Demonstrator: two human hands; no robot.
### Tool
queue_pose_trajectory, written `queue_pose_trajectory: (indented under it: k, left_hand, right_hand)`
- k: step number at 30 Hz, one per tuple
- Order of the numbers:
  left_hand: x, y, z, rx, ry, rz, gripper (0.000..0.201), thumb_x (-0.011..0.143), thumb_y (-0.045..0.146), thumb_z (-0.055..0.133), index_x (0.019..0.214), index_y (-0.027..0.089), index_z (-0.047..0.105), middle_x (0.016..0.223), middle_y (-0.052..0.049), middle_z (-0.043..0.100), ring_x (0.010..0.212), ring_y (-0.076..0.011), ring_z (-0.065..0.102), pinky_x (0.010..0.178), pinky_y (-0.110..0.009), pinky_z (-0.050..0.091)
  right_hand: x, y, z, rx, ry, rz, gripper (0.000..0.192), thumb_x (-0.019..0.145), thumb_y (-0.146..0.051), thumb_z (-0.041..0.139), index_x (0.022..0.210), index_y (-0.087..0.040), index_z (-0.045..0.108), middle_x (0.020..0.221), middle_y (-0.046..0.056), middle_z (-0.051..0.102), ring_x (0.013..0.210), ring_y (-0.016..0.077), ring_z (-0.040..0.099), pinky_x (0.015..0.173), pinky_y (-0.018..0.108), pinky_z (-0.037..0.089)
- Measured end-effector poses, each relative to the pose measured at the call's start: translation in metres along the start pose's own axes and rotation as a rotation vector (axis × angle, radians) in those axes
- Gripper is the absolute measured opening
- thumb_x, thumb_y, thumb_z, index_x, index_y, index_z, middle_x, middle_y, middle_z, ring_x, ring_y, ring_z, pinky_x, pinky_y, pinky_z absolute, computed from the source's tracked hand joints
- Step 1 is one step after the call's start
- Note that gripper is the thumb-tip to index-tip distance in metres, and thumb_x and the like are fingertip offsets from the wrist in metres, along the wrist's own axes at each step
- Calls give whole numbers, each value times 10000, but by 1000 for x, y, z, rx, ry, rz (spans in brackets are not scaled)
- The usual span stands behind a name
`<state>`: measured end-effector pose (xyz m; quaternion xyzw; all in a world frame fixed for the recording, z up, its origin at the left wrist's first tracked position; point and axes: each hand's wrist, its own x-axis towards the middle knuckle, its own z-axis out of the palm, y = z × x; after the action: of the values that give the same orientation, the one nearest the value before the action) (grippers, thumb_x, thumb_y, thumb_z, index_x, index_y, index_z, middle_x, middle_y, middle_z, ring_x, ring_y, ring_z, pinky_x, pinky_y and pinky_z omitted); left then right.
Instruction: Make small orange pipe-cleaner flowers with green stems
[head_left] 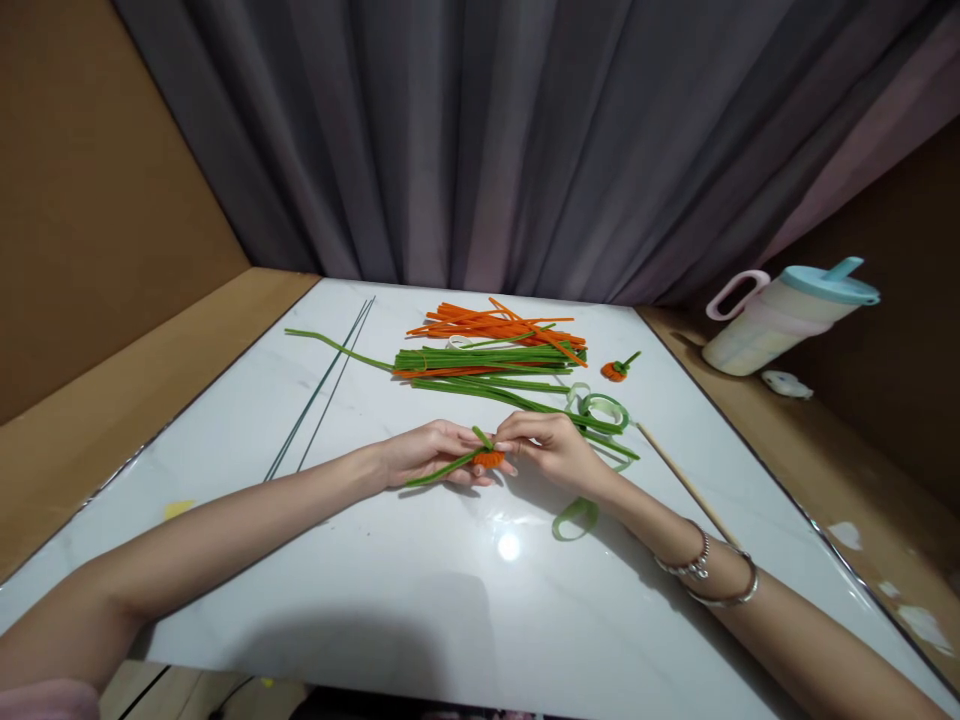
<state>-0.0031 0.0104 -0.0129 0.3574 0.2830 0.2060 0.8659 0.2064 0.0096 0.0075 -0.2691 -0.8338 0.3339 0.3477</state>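
My left hand point(427, 458) and right hand point(551, 450) meet over the middle of the white table point(420, 590). Between their fingertips I pinch a small orange coil point(489, 459) wound on a green pipe cleaner point(442, 468), whose stem runs out across my left fingers. Both grips are narrow, closed on it. A green tape roll point(604, 408) lies just beside my right hand.

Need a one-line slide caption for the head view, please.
Both hands, left hand and right hand, pinch a small orange coil on a green pipe cleaner above the white table.
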Motion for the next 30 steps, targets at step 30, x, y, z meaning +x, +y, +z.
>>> queue_pose_trajectory:
  k: [30]
  left_hand:
    - [-2,1,12,68,-80,106,266,793,172,636,1037,68,659,710,-72,684,630,-102,621,758,-257,515]
  right_hand:
    - [6,-12,-28,-172,-169,-79,89,894,-190,509,847,-167,581,848,53,611,740,132,551,650,255,469]
